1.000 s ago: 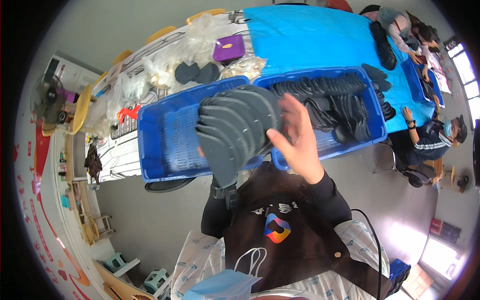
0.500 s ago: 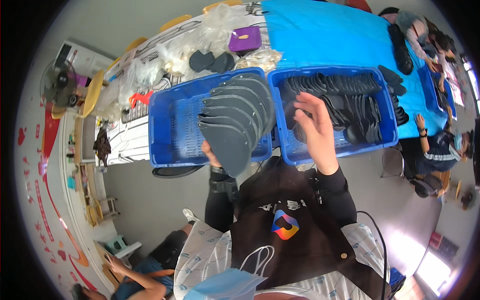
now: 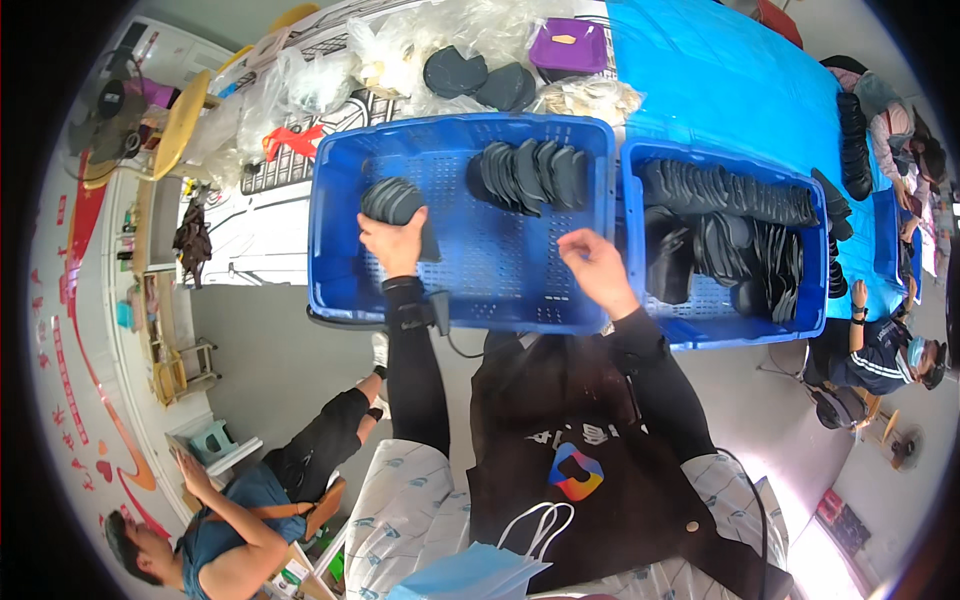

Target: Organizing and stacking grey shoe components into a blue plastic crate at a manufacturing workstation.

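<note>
My left hand (image 3: 395, 240) grips a small stack of dark grey curved foam pieces (image 3: 392, 200) inside the left blue crate (image 3: 340, 270). A fanned row of the same dark pieces (image 3: 528, 172) lies at the far side of that crate. My right hand (image 3: 595, 268) hovers over the crate's right part with fingers apart, holding nothing. The right blue crate (image 3: 725, 335) is packed with several more dark pieces (image 3: 740, 210).
Both crates stand on a table with a blue cover (image 3: 700, 70). Behind them lie clear plastic bags (image 3: 320, 75), a purple box (image 3: 568, 45) and loose dark pieces (image 3: 478, 78). One person sits low at left (image 3: 230, 500); others work at right (image 3: 880, 350).
The big fan of dark pieces I held has gone down into the left crate. My left hand now holds only a small stack, and my right hand has come off the pieces.
</note>
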Available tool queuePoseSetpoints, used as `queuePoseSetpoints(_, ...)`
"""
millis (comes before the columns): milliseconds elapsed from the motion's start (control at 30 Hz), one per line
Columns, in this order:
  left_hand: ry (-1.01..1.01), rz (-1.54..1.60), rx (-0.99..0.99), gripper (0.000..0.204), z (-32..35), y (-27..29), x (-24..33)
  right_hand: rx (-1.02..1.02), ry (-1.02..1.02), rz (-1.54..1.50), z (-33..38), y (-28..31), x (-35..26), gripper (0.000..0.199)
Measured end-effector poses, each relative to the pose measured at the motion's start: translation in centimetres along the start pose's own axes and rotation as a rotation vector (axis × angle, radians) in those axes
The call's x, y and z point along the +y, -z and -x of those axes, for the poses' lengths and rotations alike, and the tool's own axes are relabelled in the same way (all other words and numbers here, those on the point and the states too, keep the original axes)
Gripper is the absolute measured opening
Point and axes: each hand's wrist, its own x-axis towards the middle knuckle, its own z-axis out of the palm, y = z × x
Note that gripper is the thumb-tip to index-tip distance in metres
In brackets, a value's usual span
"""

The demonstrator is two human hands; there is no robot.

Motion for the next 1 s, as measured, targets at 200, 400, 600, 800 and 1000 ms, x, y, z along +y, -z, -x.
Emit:
queuePoseSetpoints(200,-0.014,0.096,-0.082,0.134,-2.9,-9.3,3.3,0.066,-0.097,0.241,-6.2,-9.4,1.4,0.023)
queuePoseSetpoints(400,-0.024,0.178,-0.147,0.136,-1.2,-14.6,5.6,0.312,-0.187,0.346,-8.1,-9.8,4.2,0.022)
queuePoseSetpoints(600,-0.228,0.552,-0.466,0.127,-5.8,-14.2,-2.3,0.353,-0.098,0.348,-10.6,-11.1,4.0,0.022)
queuePoseSetpoints(800,-0.141,0.373,-0.604,0.103,-8.4,-13.6,-2.0,0.021,-0.317,0.324,-11.8,-18.4,3.7,0.058)
queuePoseSetpoints(1000,-0.010,0.713,-0.638,0.063,-11.0,-13.8,-4.4,0.289,-0.203,0.419,-15.1,-22.1,6.9,0.041)
